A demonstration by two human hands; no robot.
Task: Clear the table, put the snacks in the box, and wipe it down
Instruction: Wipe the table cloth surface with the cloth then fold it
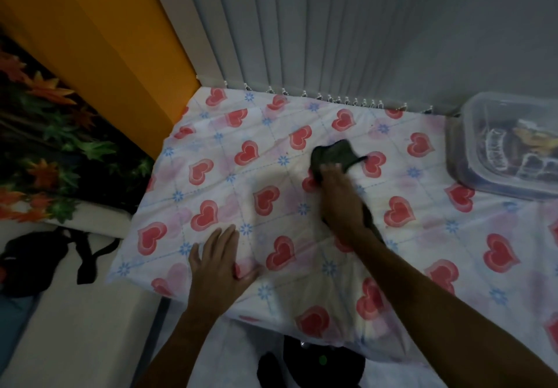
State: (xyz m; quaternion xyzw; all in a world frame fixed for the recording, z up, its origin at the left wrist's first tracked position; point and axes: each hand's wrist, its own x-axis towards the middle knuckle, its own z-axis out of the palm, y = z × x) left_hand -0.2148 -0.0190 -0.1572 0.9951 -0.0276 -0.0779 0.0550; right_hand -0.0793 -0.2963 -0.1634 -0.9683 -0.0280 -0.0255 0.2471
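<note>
The table (302,134) is covered by a white cloth printed with red hearts and blue flowers. My right hand (339,197) presses a dark cloth (333,153) onto the middle of it; the cloth sticks out past my fingertips and under my wrist. My left hand (219,262) lies flat, fingers spread, near the table's front left edge and holds nothing. A clear plastic box (471,158) with its lid on stands at the far right edge, with dark snack packets inside.
Grey vertical blinds (347,31) hang behind the table, with an orange wall (99,25) to the left. Artificial leaves (45,146) and a dark bag (33,264) lie left of the table. A dark object (323,360) sits below the front edge.
</note>
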